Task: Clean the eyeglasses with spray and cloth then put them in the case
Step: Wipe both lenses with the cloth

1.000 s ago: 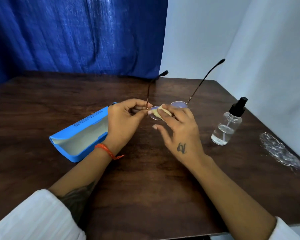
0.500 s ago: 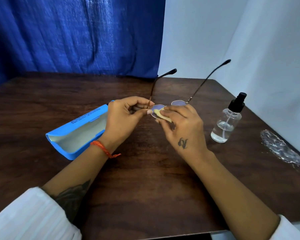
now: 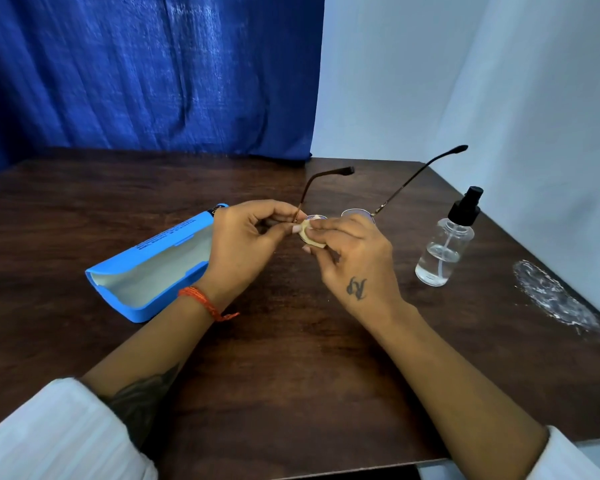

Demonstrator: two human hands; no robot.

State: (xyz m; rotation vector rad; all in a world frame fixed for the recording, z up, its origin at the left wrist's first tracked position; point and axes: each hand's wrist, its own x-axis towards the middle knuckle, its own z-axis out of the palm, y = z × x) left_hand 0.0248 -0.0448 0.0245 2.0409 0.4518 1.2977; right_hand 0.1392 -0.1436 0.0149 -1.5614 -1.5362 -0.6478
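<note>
Eyeglasses [image 3: 357,213] are held up off the dark wooden table [image 3: 291,375], just right of the blue case [image 3: 146,275], with both temples unfolded and pointing away from the person. Left hand [image 3: 243,247] pinches the frame at the hinge of the lens nearer the case, thumb and forefinger closed on the metal. Right hand [image 3: 354,258] pinches a small folded yellowish cloth [image 3: 309,233] against that same lens, fingers curled round it; the other lens, farther from the case, shows bare beyond the right knuckles. By my reading the task is in its wiping stage, about midway. Whether spray has gone on the lenses cannot be told from this view; the spray bottle [image 3: 445,251] stands upright well to the right of the case, past the glasses, cap on, with clear liquid in its lower part and no hand near it. The case lies open on its side, pale lining showing and nothing inside, so the last step is not yet done. Left to do, as I judge it: finish this lens, wipe the one farther from the case, fold the two temples in, and lay the glasses in the case. A crumpled clear plastic wrapper [image 3: 555,299] lies far right of the case, beyond the bottle, near the table's edge.
</note>
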